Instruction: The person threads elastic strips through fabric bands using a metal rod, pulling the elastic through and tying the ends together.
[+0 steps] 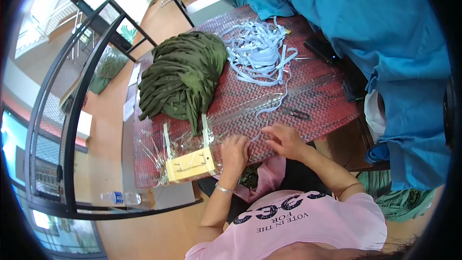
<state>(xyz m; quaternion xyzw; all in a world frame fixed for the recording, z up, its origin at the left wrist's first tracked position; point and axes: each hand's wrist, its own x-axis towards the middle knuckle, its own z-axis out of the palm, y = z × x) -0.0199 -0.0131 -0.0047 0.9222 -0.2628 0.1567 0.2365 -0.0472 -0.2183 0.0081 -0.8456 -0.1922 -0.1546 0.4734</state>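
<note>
A pale blue ribbon (271,110) runs loosely across the table from a heap of pale blue ribbon (260,50) to my hands at the near edge. My left hand (235,153), with a bracelet at the wrist, is closed, and the ribbon's near end meets its fingertips. Facing it, my right hand (286,141) has thumb and forefinger curled close together; anything held there is too small to make out. Beyond the hands lie small dark thread snips (297,113). A large bundle of dark green fabric strips (180,74) rests on the left part of the table.
A yellow card (190,164) with pins or needles is at the near left. The red patterned tabletop (317,94) has a clear plastic cover. Blue cloth (385,38) hangs on the right, beside black objects (353,89). A black metal frame (72,115) stands left, with a bottle (120,198) below.
</note>
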